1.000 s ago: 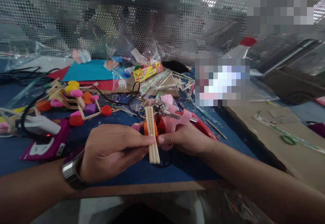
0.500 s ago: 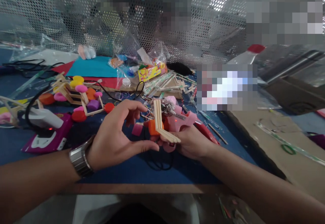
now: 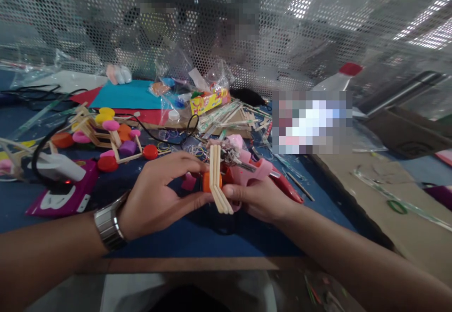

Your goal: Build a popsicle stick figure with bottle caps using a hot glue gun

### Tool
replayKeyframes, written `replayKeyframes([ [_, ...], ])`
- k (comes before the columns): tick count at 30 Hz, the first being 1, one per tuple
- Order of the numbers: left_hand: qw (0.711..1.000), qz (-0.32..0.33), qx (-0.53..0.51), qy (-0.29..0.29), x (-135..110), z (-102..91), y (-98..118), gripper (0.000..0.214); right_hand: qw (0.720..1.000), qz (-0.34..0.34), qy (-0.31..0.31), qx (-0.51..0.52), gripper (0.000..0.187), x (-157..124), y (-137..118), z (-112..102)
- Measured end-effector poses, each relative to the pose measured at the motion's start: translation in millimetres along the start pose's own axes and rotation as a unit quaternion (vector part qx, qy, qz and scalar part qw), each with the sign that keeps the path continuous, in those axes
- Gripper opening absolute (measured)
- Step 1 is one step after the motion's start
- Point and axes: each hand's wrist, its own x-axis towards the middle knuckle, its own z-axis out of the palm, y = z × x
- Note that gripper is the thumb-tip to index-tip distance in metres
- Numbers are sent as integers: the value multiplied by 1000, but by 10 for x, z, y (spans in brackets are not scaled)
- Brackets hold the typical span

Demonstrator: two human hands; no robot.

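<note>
Between my hands is a small craft-stick model (image 3: pixel 215 170), its bonded wooden sticks bent at an angle, with an orange bottle cap (image 3: pixel 213 183) attached. My left hand (image 3: pixel 158 194), wearing a metal-band watch (image 3: pixel 110 222), pinches the model from the left with thumb and index finger. From the other side my right hand (image 3: pixel 264 199) grips it, the thumb against the lower sticks; its other fingers are mostly hidden. Just behind lies a pink glue gun (image 3: pixel 247 173), partly covered by the model and my right hand. A pink cap (image 3: pixel 189 181) shows beside my left fingers.
More stick-and-cap models (image 3: pixel 102 130) stand at the left, near a purple power strip (image 3: pixel 63 194) with a white plug. Loose craft sticks (image 3: pixel 229 119), a yellow box (image 3: pixel 208 102) and coloured sheets (image 3: pixel 127 96) lie behind. Cardboard (image 3: pixel 367 199) covers the right side.
My left hand has closed from a wide-open curve onto the model. The model has tilted and shifted slightly left and down, and my right thumb now shows on its sticks.
</note>
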Motion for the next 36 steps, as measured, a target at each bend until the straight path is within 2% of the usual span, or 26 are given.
replayKeyframes([
  [5,999,-6,-16,-36,15,17,27,17,996,-32,77,24,55,6,-102,2],
  [10,995,-28,-36,-88,42,28,65,12,993,-9,117,25,62,1,-207,60],
  [18,991,-25,-44,-120,69,28,74,12,996,-19,88,2,50,-19,-186,68],
  [25,991,-50,-76,-103,63,43,97,15,997,-24,73,-31,39,-11,-163,46],
  [32,986,-84,-112,-95,42,70,81,18,996,-14,82,-19,44,-19,-180,52],
  [36,989,-79,-99,-78,32,71,72,21,997,-27,78,-9,41,-22,-177,42],
])
